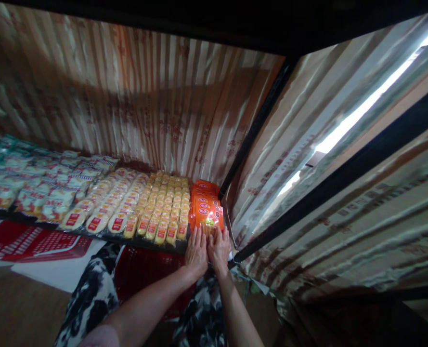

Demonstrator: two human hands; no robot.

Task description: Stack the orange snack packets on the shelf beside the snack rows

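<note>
Both my hands reach to the right end of a low shelf (91, 234). My left hand (196, 253) and my right hand (219, 250) lie side by side, fingers stretched forward against the front orange snack packet (209, 218). That packet stands at the front of a row of orange packets (202, 193) running back toward the wall. The fingertips press on the packet's lower edge, and I cannot tell whether they grip it.
Rows of yellow biscuit packets (163, 207) and paler packets (101, 207) fill the shelf to the left. A red plastic crate (141, 274) sits below my arms, another red crate (29, 243) to the left. Striped sheeting (145, 106) lines the back wall and right side.
</note>
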